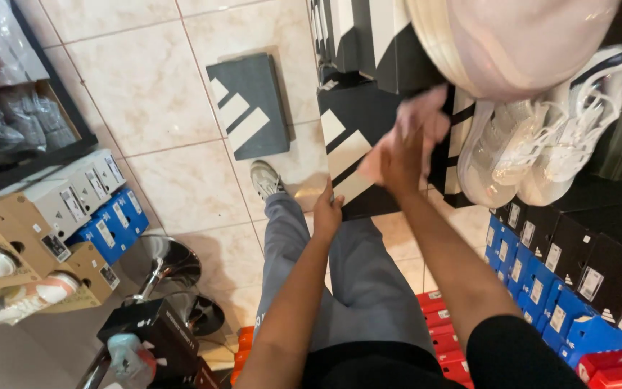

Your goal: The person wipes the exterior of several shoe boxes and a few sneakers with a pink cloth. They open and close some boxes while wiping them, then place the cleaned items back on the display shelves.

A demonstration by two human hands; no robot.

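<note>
Box: black cardboard shoe box with white diagonal stripes (pixel 354 148), resting tilted on the person's grey-trousered lap, with its far end toward the stacked boxes ahead.
Left hand: the left hand (pixel 327 211) is at the near left edge of this box; fingers are curled on the edge and the thumb lies along the side, so it grips the box.
Right hand: the right hand (pixel 402 160) is pressed on the top of the box, fingers bent down over a pale pink soft cloth (pixel 417 124); it clasps the cloth against the lid.
Cloth: bunched, part of it shows above and beside the fingers, touching the box.
Second lid: dark grey flat box lid with white stripes (pixel 248 105), lying on the beige tiled floor (pixel 145 86), well apart from the hands.
Shoes: pair of white mesh sneakers (pixel 541 137) standing on black boxes, just to the right of the right hand.
Near shoe: large blurred pale pink sneaker sole (pixel 512 39) at the top, very close to the camera.
Stacks: blue boxes with white labels (pixel 534 284) at the right; red flat boxes (pixel 440 317) beside the right forearm.
</note>
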